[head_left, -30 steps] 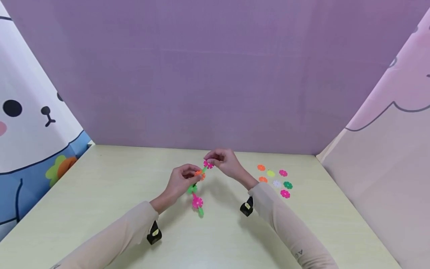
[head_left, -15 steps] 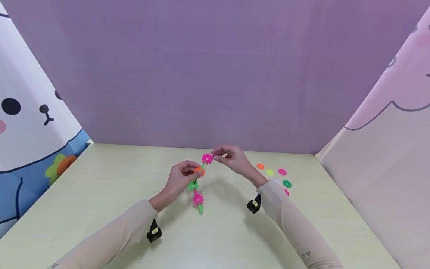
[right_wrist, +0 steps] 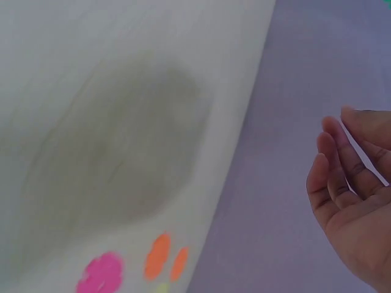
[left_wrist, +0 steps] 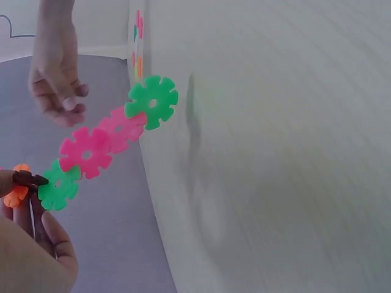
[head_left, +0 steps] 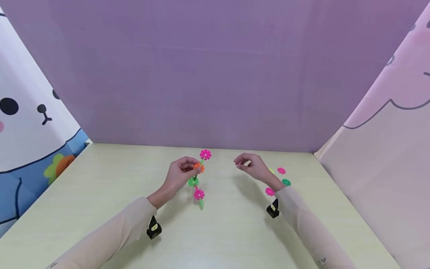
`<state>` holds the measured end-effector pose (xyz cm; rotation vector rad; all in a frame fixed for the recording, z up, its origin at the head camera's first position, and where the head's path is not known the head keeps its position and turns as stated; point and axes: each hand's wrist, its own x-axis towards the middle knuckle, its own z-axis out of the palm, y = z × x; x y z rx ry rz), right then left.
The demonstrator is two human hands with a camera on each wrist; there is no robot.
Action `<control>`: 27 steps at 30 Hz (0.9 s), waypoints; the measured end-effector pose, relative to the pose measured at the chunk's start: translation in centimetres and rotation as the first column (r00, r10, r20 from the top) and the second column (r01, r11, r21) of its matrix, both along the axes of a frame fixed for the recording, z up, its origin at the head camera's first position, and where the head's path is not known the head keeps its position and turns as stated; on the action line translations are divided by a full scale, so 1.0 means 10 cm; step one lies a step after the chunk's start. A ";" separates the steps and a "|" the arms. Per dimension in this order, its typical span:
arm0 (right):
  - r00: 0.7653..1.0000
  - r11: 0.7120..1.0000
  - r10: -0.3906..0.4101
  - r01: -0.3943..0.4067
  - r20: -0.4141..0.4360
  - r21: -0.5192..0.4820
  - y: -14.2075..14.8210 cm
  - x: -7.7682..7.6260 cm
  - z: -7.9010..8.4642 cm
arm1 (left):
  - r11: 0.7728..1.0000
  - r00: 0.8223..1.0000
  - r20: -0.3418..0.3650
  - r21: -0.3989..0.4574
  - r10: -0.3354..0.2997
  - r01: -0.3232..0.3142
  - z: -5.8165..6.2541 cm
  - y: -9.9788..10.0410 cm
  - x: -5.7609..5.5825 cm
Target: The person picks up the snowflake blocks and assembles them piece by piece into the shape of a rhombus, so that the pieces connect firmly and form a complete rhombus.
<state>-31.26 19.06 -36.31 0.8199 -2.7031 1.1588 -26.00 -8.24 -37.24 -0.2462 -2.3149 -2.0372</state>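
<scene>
My left hand (head_left: 176, 173) pinches a chain of joined flower-shaped plastic snowflake discs at an orange disc (head_left: 199, 168), holding it above the table. A pink disc (head_left: 205, 154) tops the chain. Below the fingers hang a green disc (head_left: 193, 182), a pink disc (head_left: 199, 194) and a light green end disc (head_left: 201, 204). In the left wrist view, overlapping pink discs (left_wrist: 85, 152) show between green ones, and a dark disc (left_wrist: 29, 179) sits beside the orange one. My right hand (head_left: 254, 167) is apart from the chain, fingers loosely bent, holding nothing.
Loose discs lie on the pale table (head_left: 228, 231) at the right, among them pink (head_left: 281, 170) and dark green (head_left: 286, 182); my right hand and wrist hide some. Orange discs (right_wrist: 157, 256) show in the right wrist view. A purple panel (head_left: 215, 82) stands behind the table.
My right hand has let go of the pink disc at the chain's top and moved right, toward the loose discs. My left hand still holds the chain, nearly in place.
</scene>
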 end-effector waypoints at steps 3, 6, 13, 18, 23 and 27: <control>1.000 1.000 -0.016 0.017 -0.014 0.026 0.18 -0.10 -0.17 | 1.000 1.000 0.005 0.007 0.000 0.000 0.01 -0.01 0.00; 1.000 0.999 -0.022 0.022 -0.018 0.044 0.31 -0.12 -0.26 | 1.000 1.000 0.010 0.018 -0.002 0.002 0.01 -0.02 0.00; 0.997 0.990 -0.068 0.064 0.031 0.126 0.56 -0.13 -0.38 | 0.998 1.000 0.007 0.052 -0.019 0.018 0.01 -0.03 0.00; 0.994 0.981 -0.094 0.083 0.054 0.177 0.68 -0.14 -0.42 | 0.997 1.000 -0.009 0.071 -0.025 0.026 0.00 -0.05 0.00; 0.986 0.968 -0.137 0.112 0.097 0.226 0.74 -0.15 -0.46 | 0.996 0.999 -0.014 0.078 -0.033 0.034 -0.02 -0.06 -0.01; 0.974 0.959 -0.170 0.128 0.152 0.252 0.76 -0.15 -0.48 | 0.996 0.999 0.002 0.078 -0.042 0.042 -0.03 -0.07 0.00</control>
